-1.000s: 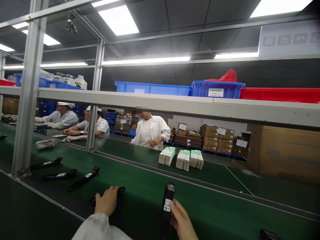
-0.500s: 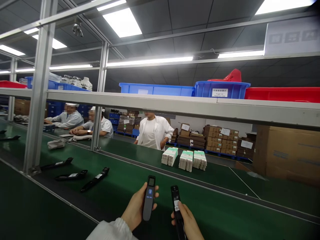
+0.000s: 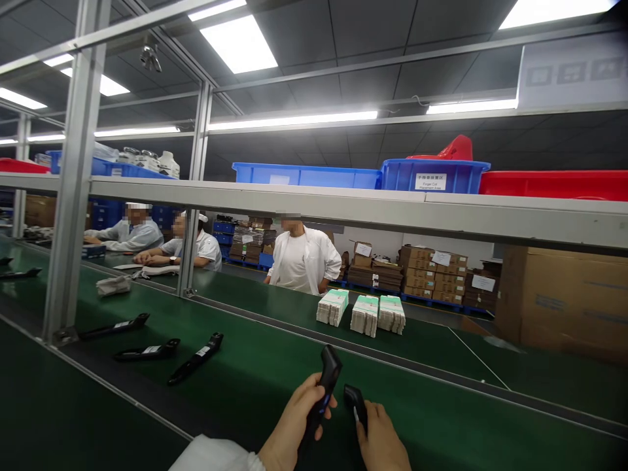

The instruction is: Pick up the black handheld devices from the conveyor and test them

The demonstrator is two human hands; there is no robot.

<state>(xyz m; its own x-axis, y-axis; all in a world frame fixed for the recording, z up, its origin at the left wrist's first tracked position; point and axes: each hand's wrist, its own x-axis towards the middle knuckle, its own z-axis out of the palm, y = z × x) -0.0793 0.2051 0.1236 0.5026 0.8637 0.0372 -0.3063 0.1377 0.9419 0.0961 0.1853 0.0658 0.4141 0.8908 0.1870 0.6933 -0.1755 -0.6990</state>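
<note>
My left hand [image 3: 297, 418] is wrapped round a slim black handheld device [image 3: 330, 367] with a bent head, held upright and seen from the side. A small blue light shows near my fingers. Just right of it, my right hand [image 3: 381, 437] grips a second black device [image 3: 354, 398] of like shape, tilted away from me; a strip of pale label shows by the thumb. Both devices are above the green conveyor belt [image 3: 255, 366] and apart from each other. More such devices lie label up on the belt at left, the nearest black device [image 3: 196, 358] among them.
Across a metal rail, three stacks of white-and-green leaflets [image 3: 364, 315] stand on the far green surface. A metal post [image 3: 76, 176] rises at left. A shelf [image 3: 314, 199] with blue and red bins spans overhead. Several people in white sit or stand beyond.
The left device has swung right and turned, hiding its screen and buttons. My right hand has tipped its device, covering most of its label. Devices on the belt have shifted slightly right.
</note>
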